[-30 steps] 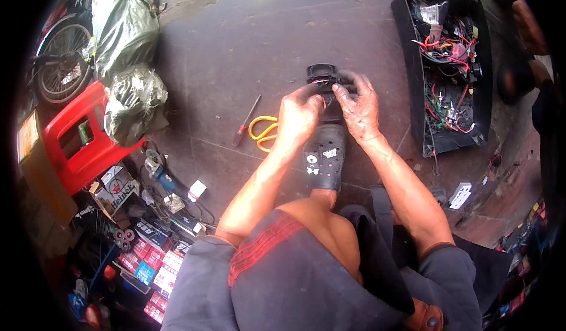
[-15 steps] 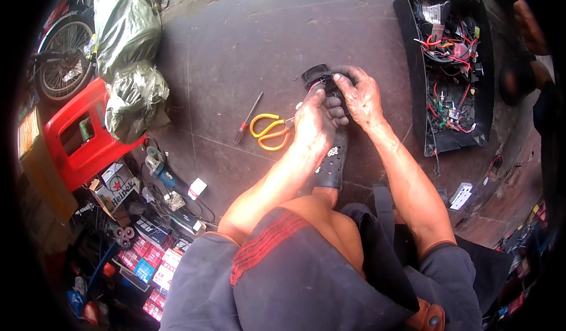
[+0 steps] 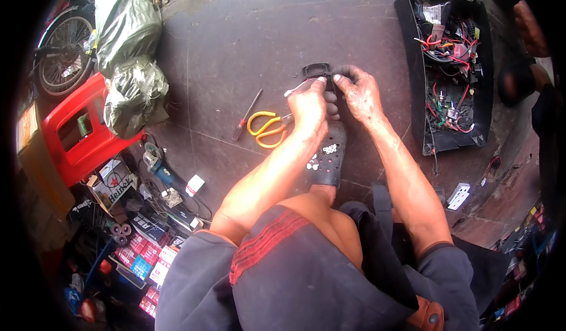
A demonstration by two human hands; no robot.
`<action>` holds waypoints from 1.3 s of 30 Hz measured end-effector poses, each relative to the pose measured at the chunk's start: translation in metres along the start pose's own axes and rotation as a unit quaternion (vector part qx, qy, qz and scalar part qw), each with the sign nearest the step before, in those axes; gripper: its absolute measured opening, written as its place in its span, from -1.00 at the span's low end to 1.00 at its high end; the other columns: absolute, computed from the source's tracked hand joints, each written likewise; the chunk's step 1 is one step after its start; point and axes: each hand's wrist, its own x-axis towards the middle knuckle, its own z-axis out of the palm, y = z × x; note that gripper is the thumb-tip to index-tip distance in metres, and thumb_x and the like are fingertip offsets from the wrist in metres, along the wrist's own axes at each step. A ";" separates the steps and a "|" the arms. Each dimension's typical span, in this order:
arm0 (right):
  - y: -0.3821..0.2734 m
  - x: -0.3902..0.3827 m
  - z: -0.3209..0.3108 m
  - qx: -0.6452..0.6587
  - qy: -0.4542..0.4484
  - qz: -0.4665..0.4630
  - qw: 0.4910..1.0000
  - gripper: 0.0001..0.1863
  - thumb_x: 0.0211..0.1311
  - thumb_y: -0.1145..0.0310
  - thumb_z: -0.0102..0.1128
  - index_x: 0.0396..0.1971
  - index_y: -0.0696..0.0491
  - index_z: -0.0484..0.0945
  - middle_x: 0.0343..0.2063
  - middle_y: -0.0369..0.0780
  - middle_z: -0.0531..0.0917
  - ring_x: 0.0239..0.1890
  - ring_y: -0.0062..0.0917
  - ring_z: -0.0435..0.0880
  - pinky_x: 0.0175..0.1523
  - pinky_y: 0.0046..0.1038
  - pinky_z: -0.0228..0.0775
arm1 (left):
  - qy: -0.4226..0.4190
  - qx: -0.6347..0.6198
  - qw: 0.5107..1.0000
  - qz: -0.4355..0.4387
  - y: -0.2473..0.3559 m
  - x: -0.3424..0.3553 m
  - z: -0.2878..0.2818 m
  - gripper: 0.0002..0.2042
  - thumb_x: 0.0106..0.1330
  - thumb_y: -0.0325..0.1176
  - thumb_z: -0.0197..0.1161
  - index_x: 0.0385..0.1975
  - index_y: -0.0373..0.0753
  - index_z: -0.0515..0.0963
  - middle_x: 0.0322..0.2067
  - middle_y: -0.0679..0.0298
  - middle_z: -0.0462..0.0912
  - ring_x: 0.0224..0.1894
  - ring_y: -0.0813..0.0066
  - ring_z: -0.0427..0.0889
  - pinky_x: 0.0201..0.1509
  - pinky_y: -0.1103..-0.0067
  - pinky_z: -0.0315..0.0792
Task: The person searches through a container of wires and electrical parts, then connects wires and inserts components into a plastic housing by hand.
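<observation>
Both hands meet above my shoe and hold a small black plastic part (image 3: 316,70) with an open, frame-like top. My left hand (image 3: 309,104) is closed round its lower left side, thumb on top. A pale, thin strip or wire shows by the left fingers; I cannot make out which. My right hand (image 3: 358,95) pinches the part's right edge between thumb and forefinger. To the left of my left hand lie yellow-handled scissors (image 3: 268,129), their blades partly hidden behind it. Beside them rests a screwdriver (image 3: 247,114) with a red and dark handle.
A black bin (image 3: 420,95) full of wires and connectors stands at the right. At the left are a red plastic stool (image 3: 71,130), a wrapped greenish bundle (image 3: 127,30), a bicycle wheel (image 3: 65,54), an angle grinder (image 3: 158,165) and several small boxes (image 3: 141,266). Another person's foot (image 3: 519,86) is at far right.
The black part has tipped, so its frame-like opening shows now. My left hand has turned and shifted slightly left; my right hand keeps nearly the same place.
</observation>
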 end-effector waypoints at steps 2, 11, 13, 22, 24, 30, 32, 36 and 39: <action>0.006 0.002 0.003 -0.028 0.036 -0.063 0.997 -0.75 0.22 0.35 0.16 -0.21 0.19 0.63 -0.35 -0.06 0.70 -0.25 -0.34 0.69 -0.07 -0.36 0.47 | -0.004 0.026 1.000 0.005 0.001 -0.001 0.000 -0.84 0.34 -0.33 0.18 -0.36 -0.30 0.56 -0.58 0.24 0.54 -0.69 0.46 0.46 -0.64 0.47 0.41; -0.002 0.002 0.004 0.005 0.000 -0.036 0.999 -0.78 0.21 0.36 0.15 -0.24 0.18 0.63 -0.35 -0.05 0.69 -0.25 -0.32 0.69 -0.08 -0.35 0.46 | -0.037 0.205 0.944 0.255 -0.014 0.020 -0.019 -0.80 0.27 -0.38 0.25 -0.23 -0.38 0.61 -0.49 0.14 0.67 -0.51 0.42 0.63 -0.41 0.49 0.50; 0.002 0.003 0.004 -0.004 0.004 -0.052 0.999 -0.78 0.22 0.37 0.15 -0.23 0.18 0.62 -0.35 -0.05 0.69 -0.26 -0.32 0.68 -0.08 -0.35 0.46 | 0.009 0.289 0.893 0.346 -0.019 0.021 -0.020 -0.79 0.26 -0.37 0.25 -0.20 -0.35 0.62 -0.43 0.11 0.70 -0.44 0.36 0.68 -0.33 0.47 0.51; 0.006 0.001 0.009 -0.052 0.052 -0.128 0.989 -0.79 0.24 0.38 0.14 -0.21 0.18 0.61 -0.30 -0.05 0.68 -0.22 -0.27 0.66 -0.07 -0.35 0.45 | 0.074 0.464 0.763 0.444 -0.013 0.017 -0.022 -0.80 0.21 -0.27 0.30 -0.19 -0.11 0.66 -0.39 0.08 0.70 -0.29 0.07 0.69 -0.23 0.36 0.52; 0.005 0.000 0.009 -0.060 0.054 -0.139 0.987 -0.77 0.25 0.38 0.15 -0.19 0.21 0.61 -0.27 -0.06 0.69 -0.20 -0.33 0.67 -0.04 -0.39 0.45 | 0.079 0.466 0.752 0.460 -0.014 0.019 -0.023 -0.80 0.21 -0.26 0.30 -0.19 -0.10 0.66 -0.41 0.08 0.69 -0.31 0.07 0.69 -0.25 0.36 0.51; -0.005 -0.007 0.012 -0.091 0.075 -0.166 0.979 -0.82 0.27 0.44 0.15 -0.18 0.16 0.61 -0.27 -0.09 0.65 -0.18 -0.29 0.66 -0.06 -0.37 0.46 | 0.078 0.427 0.763 0.478 -0.021 0.026 -0.025 -0.81 0.23 -0.28 0.28 -0.19 -0.12 0.68 -0.42 0.07 0.69 -0.34 0.09 0.70 -0.27 0.40 0.52; -0.004 -0.007 0.013 -0.115 0.081 -0.183 0.973 -0.83 0.27 0.47 0.16 -0.18 0.14 0.62 -0.29 -0.10 0.65 -0.21 -0.28 0.66 -0.09 -0.37 0.46 | 0.070 0.375 0.808 0.450 -0.024 0.027 -0.025 -0.80 0.23 -0.33 0.28 -0.18 -0.19 0.68 -0.40 0.06 0.71 -0.35 0.20 0.73 -0.24 0.45 0.52; 0.000 -0.005 0.011 -0.117 0.076 -0.186 0.973 -0.83 0.26 0.47 0.16 -0.18 0.14 0.61 -0.29 -0.11 0.65 -0.22 -0.28 0.65 -0.10 -0.39 0.47 | 0.043 0.332 0.833 0.440 -0.026 0.027 -0.027 -0.80 0.23 -0.37 0.28 -0.18 -0.25 0.67 -0.38 0.08 0.73 -0.34 0.32 0.74 -0.22 0.48 0.52; 0.002 -0.002 0.010 -0.092 0.074 -0.221 0.968 -0.85 0.24 0.48 0.15 -0.21 0.10 0.60 -0.31 -0.09 0.62 -0.26 -0.14 0.62 -0.15 -0.26 0.46 | 0.023 0.324 0.845 0.426 -0.022 0.027 -0.030 -0.79 0.22 -0.36 0.29 -0.17 -0.25 0.67 -0.37 0.11 0.74 -0.33 0.37 0.73 -0.22 0.49 0.52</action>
